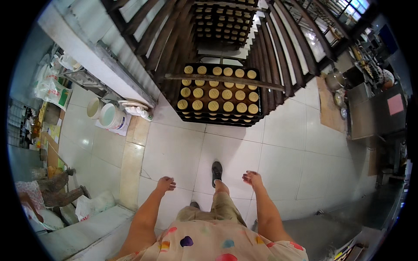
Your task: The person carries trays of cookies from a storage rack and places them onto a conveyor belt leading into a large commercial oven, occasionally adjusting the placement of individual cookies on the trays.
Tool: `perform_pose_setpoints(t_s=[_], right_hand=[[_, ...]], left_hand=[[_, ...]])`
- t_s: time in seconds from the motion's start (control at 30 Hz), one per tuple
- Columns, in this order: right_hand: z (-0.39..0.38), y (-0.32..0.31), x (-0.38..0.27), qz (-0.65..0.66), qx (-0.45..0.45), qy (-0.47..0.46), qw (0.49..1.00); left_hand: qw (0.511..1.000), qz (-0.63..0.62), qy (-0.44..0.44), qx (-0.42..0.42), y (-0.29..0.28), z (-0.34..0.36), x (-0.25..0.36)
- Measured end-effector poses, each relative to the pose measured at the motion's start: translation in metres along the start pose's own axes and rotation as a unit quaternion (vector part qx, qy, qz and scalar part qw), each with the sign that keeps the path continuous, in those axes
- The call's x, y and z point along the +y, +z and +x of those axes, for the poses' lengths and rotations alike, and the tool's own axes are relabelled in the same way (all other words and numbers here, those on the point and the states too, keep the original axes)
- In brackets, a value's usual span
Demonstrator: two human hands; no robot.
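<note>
My left hand (pixel 166 184) hangs over the tiled floor with its fingers loosely bent and apart, holding nothing. On the other side of my legs, my right hand (pixel 251 178) is held out in much the same way, also with nothing in it. Ahead of both hands and well apart from them, a dark baking tray (pixel 221 115) sits low in a tall slatted rack (pixel 278 52). Rows of round, pale golden patterned cakes (pixel 213 93) fill it. More trays show just beneath its front edge.
Farther back stands another loaded rack of trays (pixel 222 21). To the left are a white bucket (pixel 112 116), several white bottles (pixel 143 112) and a white post (pixel 96 56). Another person (pixel 54 191) is at the lower left. A metal table (pixel 376 115) stands at the right.
</note>
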State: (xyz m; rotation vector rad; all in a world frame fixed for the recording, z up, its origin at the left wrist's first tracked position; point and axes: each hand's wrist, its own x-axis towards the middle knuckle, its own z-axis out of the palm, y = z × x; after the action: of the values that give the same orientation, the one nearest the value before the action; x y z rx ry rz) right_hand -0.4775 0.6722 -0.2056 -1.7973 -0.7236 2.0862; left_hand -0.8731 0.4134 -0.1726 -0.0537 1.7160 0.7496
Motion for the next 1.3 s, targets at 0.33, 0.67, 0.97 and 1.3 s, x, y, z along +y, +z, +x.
perform_pose_setpoints(t_s=[0.33, 0.67, 0.97, 1.3], right_hand=[[0.189, 0.075, -0.151, 0.209, -0.029, -0.038, 0.977], [0.293, 0.089, -0.179, 0.337, -0.038, -0.111, 0.934], [0.286, 0.074, -0.150, 0.310, 0.026, -0.102, 0.945], [0.199, -0.024, -0.135, 0.307, 0.013, -0.013, 0.951]], left_hand=[[0.960, -0.244, 0.128, -0.039, 0.081, 0.166, 0.217], [0.878, -0.442, 0.156, -0.094, 0.090, 0.299, 0.262], [0.862, -0.481, 0.160, -0.016, 0.102, 0.300, 0.243], [0.916, -0.389, 0.093, -0.030, 0.021, 0.243, 0.162]])
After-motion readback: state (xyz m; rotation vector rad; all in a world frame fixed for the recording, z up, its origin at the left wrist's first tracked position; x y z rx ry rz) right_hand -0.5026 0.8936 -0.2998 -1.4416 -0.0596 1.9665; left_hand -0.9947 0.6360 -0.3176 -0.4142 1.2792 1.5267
